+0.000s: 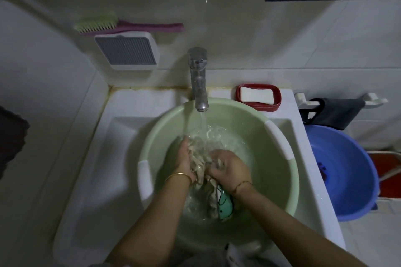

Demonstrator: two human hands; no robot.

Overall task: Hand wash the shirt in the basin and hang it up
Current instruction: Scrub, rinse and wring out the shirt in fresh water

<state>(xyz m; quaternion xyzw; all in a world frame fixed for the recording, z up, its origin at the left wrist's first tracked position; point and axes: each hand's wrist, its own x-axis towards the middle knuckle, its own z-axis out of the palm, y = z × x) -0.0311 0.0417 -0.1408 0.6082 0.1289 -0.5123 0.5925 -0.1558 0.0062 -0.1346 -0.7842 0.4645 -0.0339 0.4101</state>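
A pale green basin (273, 171) sits in the white sink and holds water. In it lies a bunched, wet beige shirt (200, 156) with a mint-green print near my right wrist. My left hand (184, 158) grips the bunched cloth from the left. From the right, my right hand (227, 166) grips the same bunch with its fingers curled into the fabric. The two hands are close together over the middle of the basin. Water runs from the chrome tap (198, 78) onto the shirt just beyond my fingers.
A bar of white soap lies in a red dish (258, 97) on the sink's back ledge. A blue basin (345, 171) stands to the right, below a dark cloth on a rack. A green and pink brush (121, 26) and a white holder hang on the wall.
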